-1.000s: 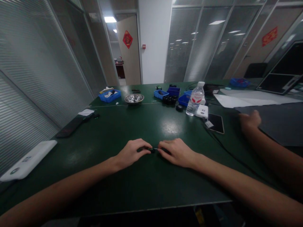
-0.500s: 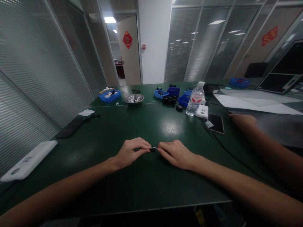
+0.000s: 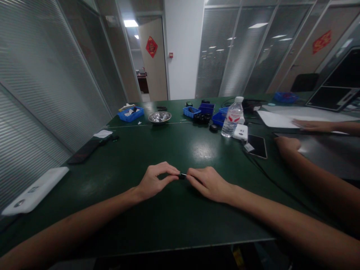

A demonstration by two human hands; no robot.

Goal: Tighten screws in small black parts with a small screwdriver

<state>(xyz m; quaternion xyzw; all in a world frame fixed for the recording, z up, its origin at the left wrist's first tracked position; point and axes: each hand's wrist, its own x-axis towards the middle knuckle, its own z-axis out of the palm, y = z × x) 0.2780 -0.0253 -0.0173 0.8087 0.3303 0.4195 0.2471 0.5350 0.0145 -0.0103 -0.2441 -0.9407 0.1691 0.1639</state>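
Observation:
Low over the green table (image 3: 135, 150), my left hand (image 3: 157, 180) pinches a small black piece (image 3: 182, 176) between thumb and fingertips. Its exact kind is too small to make out. My right hand (image 3: 208, 183) faces it, fingers curled and pressed together around a thin, light metal rod. The tip of the rod (image 3: 184, 174) reaches the black piece. Any handle on the rod is hidden in my right fingers.
Across the back stand a blue basket (image 3: 131, 114), a metal bowl (image 3: 159, 117) and a water bottle (image 3: 233, 117). A phone (image 3: 257, 146) and a cable lie right. A white device (image 3: 35, 192) is at left. Another person's hands (image 3: 288, 144) work on a dark panel (image 3: 332, 153).
My hands stay nearly in place, with the rod's tip still at the black piece. On the right, the other person's second hand has appeared over the white sheets.

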